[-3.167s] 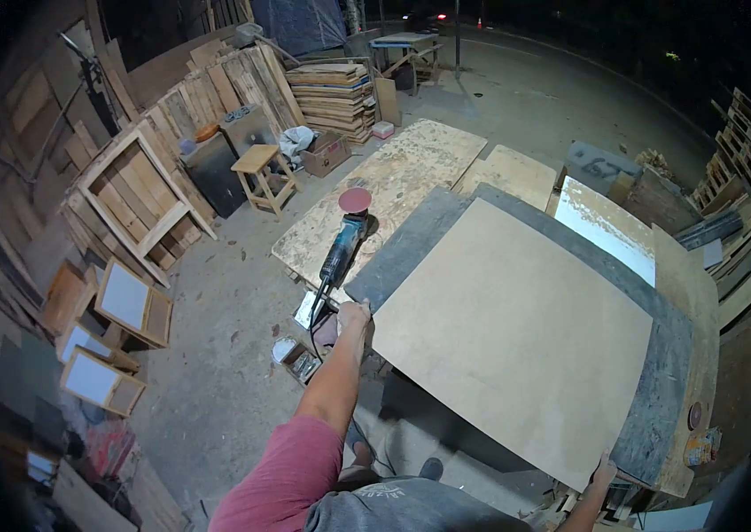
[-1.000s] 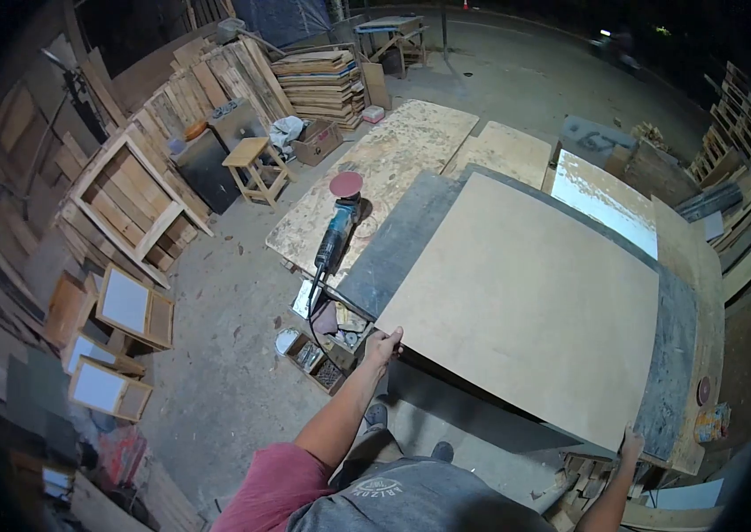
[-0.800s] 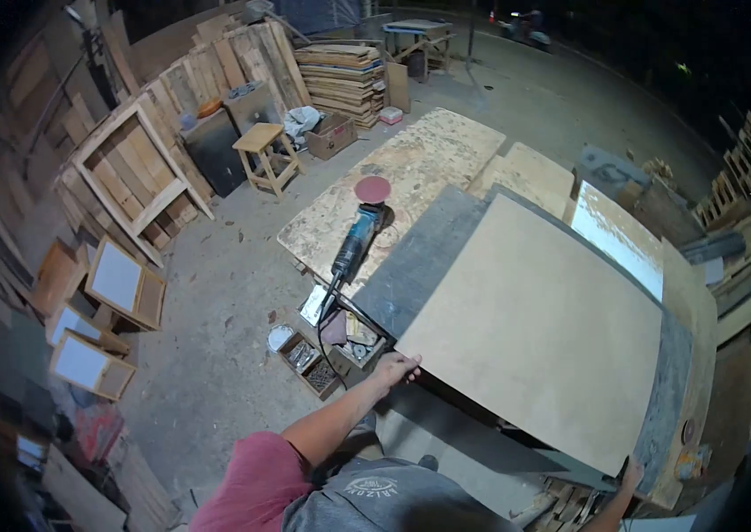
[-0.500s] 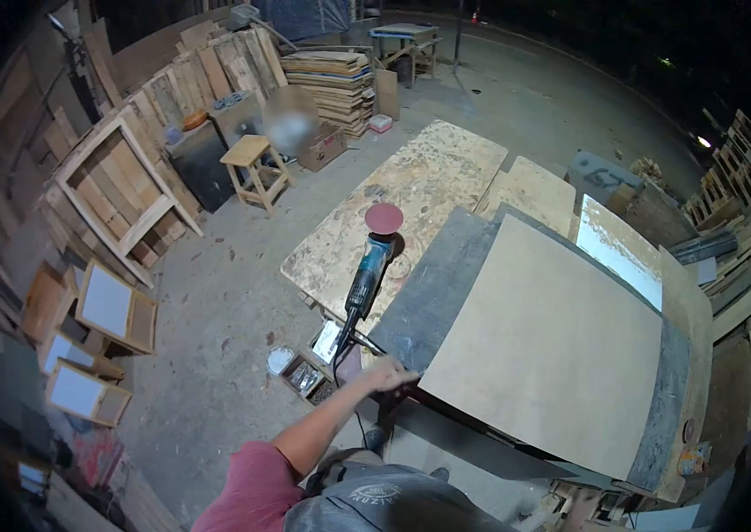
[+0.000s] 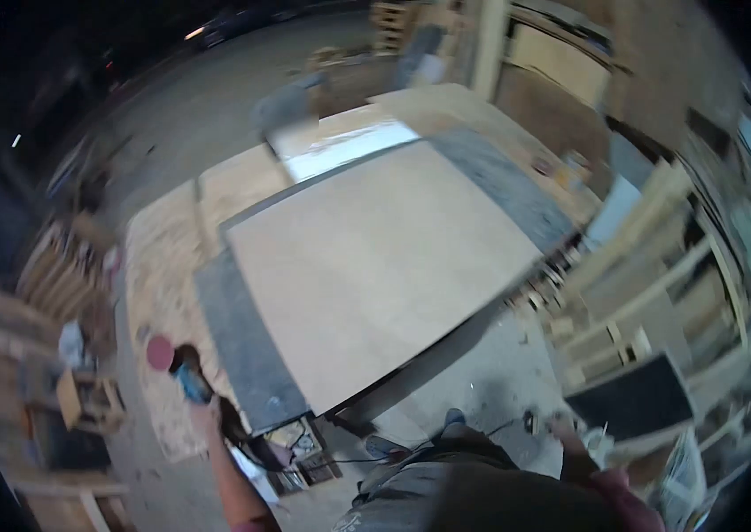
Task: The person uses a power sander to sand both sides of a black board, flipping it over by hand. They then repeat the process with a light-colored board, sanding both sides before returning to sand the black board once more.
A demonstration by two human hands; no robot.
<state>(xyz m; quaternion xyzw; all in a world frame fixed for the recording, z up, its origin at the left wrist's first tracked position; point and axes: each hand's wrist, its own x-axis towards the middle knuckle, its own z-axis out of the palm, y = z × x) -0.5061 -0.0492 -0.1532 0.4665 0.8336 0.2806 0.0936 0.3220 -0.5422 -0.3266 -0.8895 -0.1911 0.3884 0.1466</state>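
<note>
My left hand (image 5: 205, 414) is at the rear grip of a teal-and-black disc sander (image 5: 189, 381), its fingers apparently closed round it. The sander lies on the worktable with its round reddish sanding disc (image 5: 160, 353) facing up. My right hand (image 5: 563, 427) is low on the right, out past the table's front edge and smeared by motion. Close to its fingers is a small dark object (image 5: 531, 422) I cannot make out. Between the hands, a large pale wooden sheet (image 5: 384, 266) lies on a dark grey panel (image 5: 247, 337).
A box of small items (image 5: 313, 465) sits below the table's front left corner. A dark cord (image 5: 349, 460) runs near my feet. Wood pieces and a black panel (image 5: 630, 403) stand on the right. A wooden stool (image 5: 90, 401) is at the left.
The view has swung to the right. My left hand has gone from the table's front edge to the sander's rear grip. My right hand has come into view.
</note>
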